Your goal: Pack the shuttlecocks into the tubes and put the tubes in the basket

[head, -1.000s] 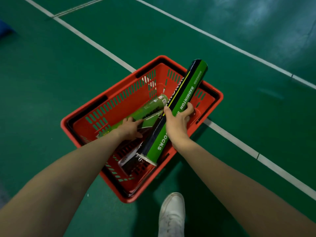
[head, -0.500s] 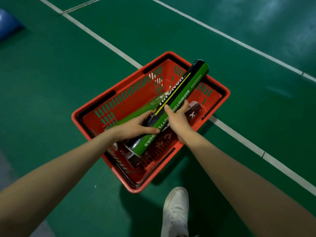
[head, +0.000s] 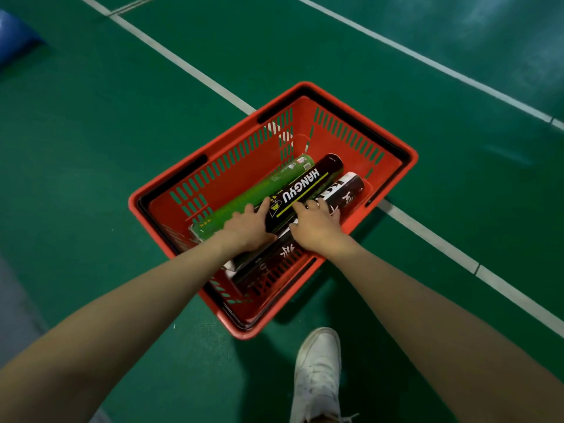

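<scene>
A red plastic basket (head: 393, 148) stands on the green court floor. Three shuttlecock tubes lie side by side in it: a green tube (head: 259, 190) on the left, a black tube marked HANGYU (head: 308, 184) in the middle, and a black-and-white tube (head: 348, 190) on the right. My left hand (head: 247, 227) lies over the black tube's near part, fingers down its left side next to the green tube and thumb across it. My right hand (head: 317, 227) holds the same tube from the right with curled fingers on top, its palm above the black-and-white tube.
White court lines (head: 189, 68) cross the floor behind and to the right of the basket. My white shoe (head: 317, 370) stands just in front of the basket's near corner. A blue object (head: 15, 38) lies at the far left edge.
The black tube, held tilted above the basket with its far end over the rim, has come down flat between the green and black-and-white tubes. Both hands went down with it.
</scene>
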